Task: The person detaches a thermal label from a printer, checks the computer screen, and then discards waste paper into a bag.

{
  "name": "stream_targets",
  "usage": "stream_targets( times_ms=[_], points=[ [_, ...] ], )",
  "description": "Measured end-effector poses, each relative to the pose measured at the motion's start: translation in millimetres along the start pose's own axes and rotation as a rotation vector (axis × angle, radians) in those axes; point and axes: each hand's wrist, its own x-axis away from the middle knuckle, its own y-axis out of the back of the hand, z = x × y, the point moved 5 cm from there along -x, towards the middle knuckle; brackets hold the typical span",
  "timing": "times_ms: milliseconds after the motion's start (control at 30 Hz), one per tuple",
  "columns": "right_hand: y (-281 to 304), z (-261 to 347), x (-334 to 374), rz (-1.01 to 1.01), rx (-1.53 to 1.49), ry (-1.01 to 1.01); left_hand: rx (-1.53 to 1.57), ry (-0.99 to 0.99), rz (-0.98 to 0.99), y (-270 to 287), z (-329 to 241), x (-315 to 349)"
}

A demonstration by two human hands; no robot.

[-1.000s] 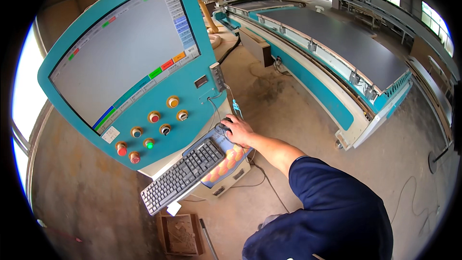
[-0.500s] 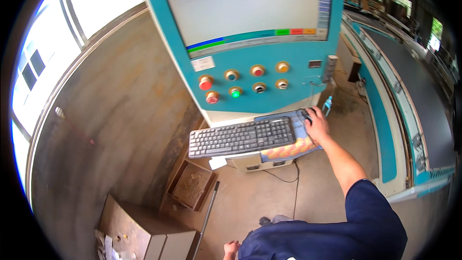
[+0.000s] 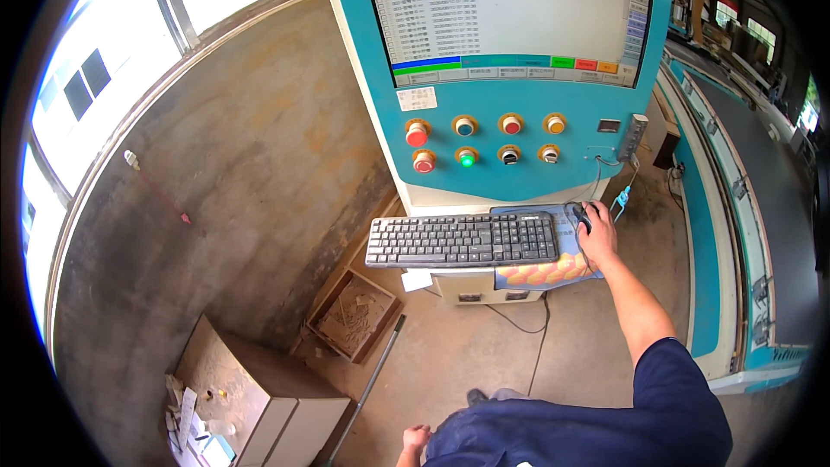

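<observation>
My right hand (image 3: 598, 238) is curled over a black computer mouse (image 3: 582, 217) on a blue mouse pad with an orange honeycomb pattern (image 3: 543, 273). A black keyboard (image 3: 462, 240) lies left of the mouse and overlaps the pad. Low beside my body hangs my left hand (image 3: 416, 439), its fingers curled in and no object showing in them. Above the keyboard stands a teal control panel (image 3: 519, 182) with a screen (image 3: 553, 13) showing rows of a list. Round push buttons and knobs, one lit green (image 3: 467, 158), sit below the screen.
A wooden tray of debris (image 3: 356, 316) and a long pole (image 3: 372, 385) lie on the floor at the left. Near them stands a cabinet (image 3: 277, 428) with small items on top. A teal machine bed (image 3: 705, 242) runs along the right. Cables trail below the keyboard stand.
The view has shifted, so the panel and keyboard sit farther right. A list now fills the left of the formerly blank screen. My right hand remains on the mouse.
</observation>
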Motion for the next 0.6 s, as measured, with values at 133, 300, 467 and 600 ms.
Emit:
stream_targets(
  times_ms=[133, 300, 467, 600],
  points=[
    [0, 0, 1, 0.0, -0.002, -0.001, -0.016, 0.019, -0.013, -2, 1, -2],
    [-2, -5, 1, -0.008, -0.009, -0.01, -0.033, -0.001, -0.009, -6, -11, 10],
    [-2, -3, 0, -0.004, -0.01, -0.013, -0.019, 0.003, -0.025, -6, -4, 9],
    [1, 0, 0, -0.007, 0.009, 0.007, -0.044, 0.004, -0.027, -7, -13, 18]
  ],
)
